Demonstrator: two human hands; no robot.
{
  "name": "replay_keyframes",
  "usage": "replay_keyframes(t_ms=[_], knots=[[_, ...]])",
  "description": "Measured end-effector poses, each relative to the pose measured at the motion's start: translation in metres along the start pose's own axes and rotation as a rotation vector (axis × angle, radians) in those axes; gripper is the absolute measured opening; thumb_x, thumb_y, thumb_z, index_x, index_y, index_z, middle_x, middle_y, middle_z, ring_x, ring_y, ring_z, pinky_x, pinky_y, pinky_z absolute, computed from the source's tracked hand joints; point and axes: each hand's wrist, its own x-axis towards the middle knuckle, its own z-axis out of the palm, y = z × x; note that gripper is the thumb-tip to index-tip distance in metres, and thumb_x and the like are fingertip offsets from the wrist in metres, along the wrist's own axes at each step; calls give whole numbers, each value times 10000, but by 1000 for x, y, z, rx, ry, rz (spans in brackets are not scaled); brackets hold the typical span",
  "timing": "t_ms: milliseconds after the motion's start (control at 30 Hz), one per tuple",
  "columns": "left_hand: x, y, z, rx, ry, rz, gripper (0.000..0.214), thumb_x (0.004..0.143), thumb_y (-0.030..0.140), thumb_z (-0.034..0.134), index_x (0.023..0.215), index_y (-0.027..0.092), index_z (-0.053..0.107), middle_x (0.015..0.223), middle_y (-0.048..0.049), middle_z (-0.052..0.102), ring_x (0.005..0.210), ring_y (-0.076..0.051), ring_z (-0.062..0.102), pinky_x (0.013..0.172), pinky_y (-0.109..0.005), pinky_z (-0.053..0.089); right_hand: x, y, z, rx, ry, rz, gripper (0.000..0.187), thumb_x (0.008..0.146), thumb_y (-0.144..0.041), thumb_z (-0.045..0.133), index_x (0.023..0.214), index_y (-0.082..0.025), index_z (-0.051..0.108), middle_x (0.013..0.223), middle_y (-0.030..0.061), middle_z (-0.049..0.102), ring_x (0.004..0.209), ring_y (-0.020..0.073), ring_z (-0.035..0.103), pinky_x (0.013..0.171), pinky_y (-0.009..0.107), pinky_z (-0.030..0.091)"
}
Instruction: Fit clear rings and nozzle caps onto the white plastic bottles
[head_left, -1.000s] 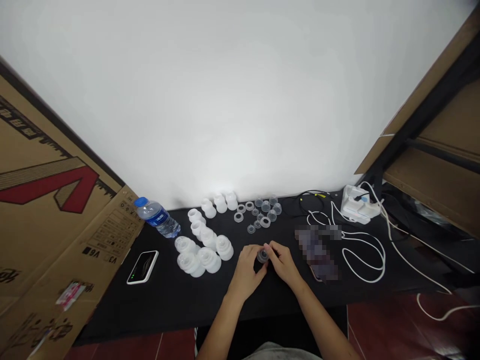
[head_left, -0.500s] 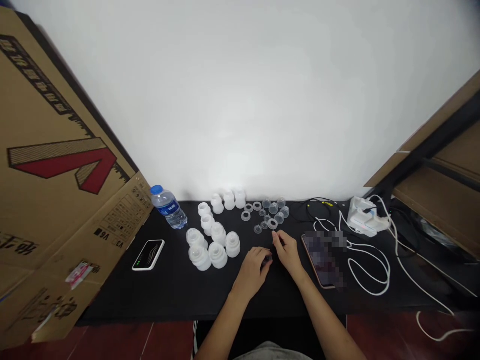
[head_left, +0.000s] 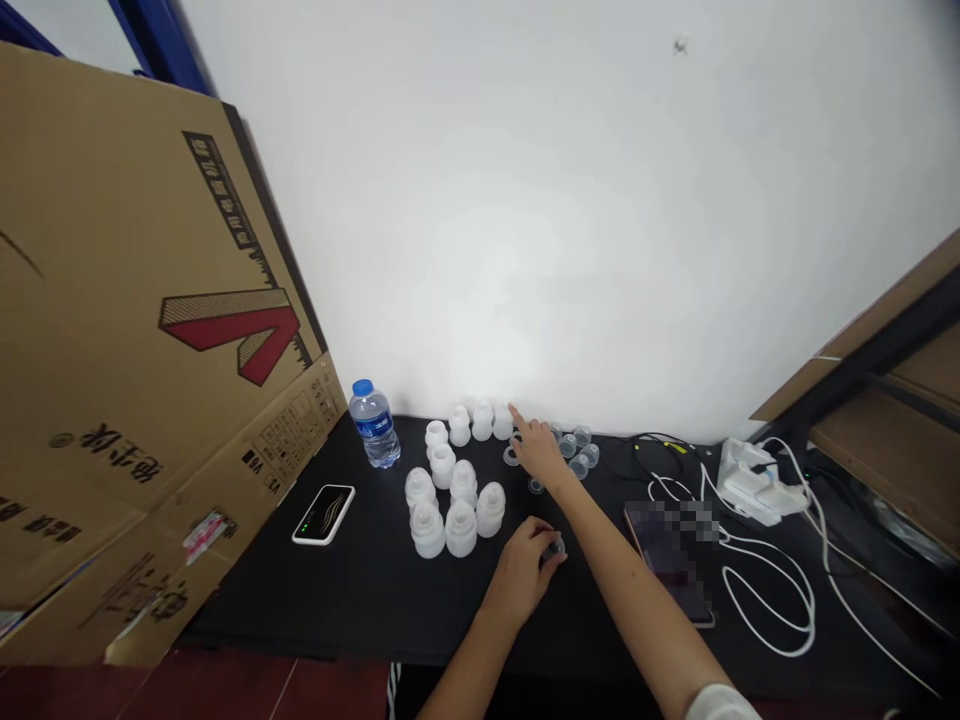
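- plain white wall [head_left: 525, 200] behind, with a bright patch low down
- black tabletop [head_left: 375, 590] right up against it
- big cardboard box [head_left: 112, 350] leaning on the left
- black-framed wooden shelving [head_left: 915, 400] on the right
- reddish tiled floor [head_left: 247, 690]

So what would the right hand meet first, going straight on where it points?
Probably the back-row white plastic piece, just beyond the right hand and its index fingertip; depth is unclear.

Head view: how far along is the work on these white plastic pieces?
Apparently done: a cluster of white pieces stands grouped. In hand: the left hand grips a small clear part, while the right hand reaches, fingers open, toward the loose rings. Left: several clear caps and those rings lie separate near the wall.
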Motion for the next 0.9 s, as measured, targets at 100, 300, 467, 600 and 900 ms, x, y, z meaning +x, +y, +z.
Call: replay_keyframes(t_ms=[100,300,467,600,900], knots=[[0,1,-1,0,4,15,273,983,189,733,1241,257,794,1223,-90,737,1118,-276,756,1012,-460,635,2,0,6,58,55,4,512,1059,-201,598,1568,-201,538,1120,143,667,1029,306,605,982,414,472],[0,6,-3,9,10,43,260,1030,217,664,1259,271,774,1215,-92,732,1081,-273,762,977,-465,653,-9,6,-4,208,176,12,83,1067,-226,597,1090,-209,675,1005,78,636,942,257,623,872,356,535],[0,10,-5,79,33,87,334,1064,177,567,1340,282,724,1250,-97,721,1174,-275,718,1038,-487,622,-60,25,-34,378,430,146,216,1104,-387,552,1159,-206,657,1249,158,587,1163,314,599,1061,513,507],[-1,10,-6,201,0,99,432,1006,157,633,1418,281,663,1305,-113,682,1228,-324,654,1049,-561,583,-117,42,-45,614,526,204,182,1116,-403,547,1136,-236,618,1327,163,648,1233,290,648,1076,462,521],[-1,7,-2,-26,129,-11,267,1064,311,632,1327,267,650,1299,-93,701,1212,-264,708,1070,-472,603,-189,54,-3,811,373,330,619,995,-437,744,1471,-227,410,1408,196,706,1232,313,736,1044,485,591]])
